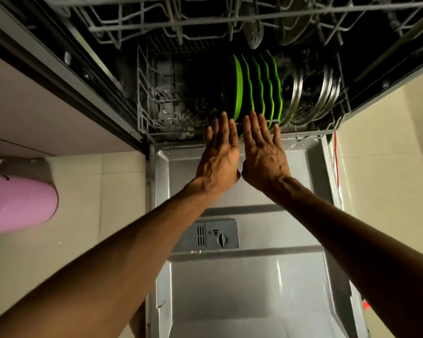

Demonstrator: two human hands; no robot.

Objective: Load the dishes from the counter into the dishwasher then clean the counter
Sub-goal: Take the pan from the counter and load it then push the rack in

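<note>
Fingers: straight and close together on both hands, holding nothing — tips at the front rim of the lower rack (pixel 147 111).
Left hand (pixel 221 152): palm down, fingers pointing into the dishwasher, tips just short of the nearest green plate.
Right hand (pixel 263 152): same pose, just beside the left, thumbs nearly meeting; fingertips overlap the lower edges of the green plates (pixel 254 91) in this view, though actual touch cannot be told.
Arms: both stretched forward over the open dishwasher door (pixel 252 289), coming in from the lower corners.
Green plates: standing on edge in a row in the lower rack, right of centre.
Steel plates (pixel 310 93): on edge too, just right of the green ones.
Open room: the left part of the lower rack shows bare wire and a dark cavity — free space beside the plates.
Edges: the upper rack (pixel 181 23) hangs overhead, close above the plate tops; the door's raised rim runs along both sides.
Door detail: detergent dispenser (pixel 211 234) set in the inner panel, below the wrists.
Floor: pale tiles, with a pink bin (pixel 17 203) at the left, well apart from the door.
</note>
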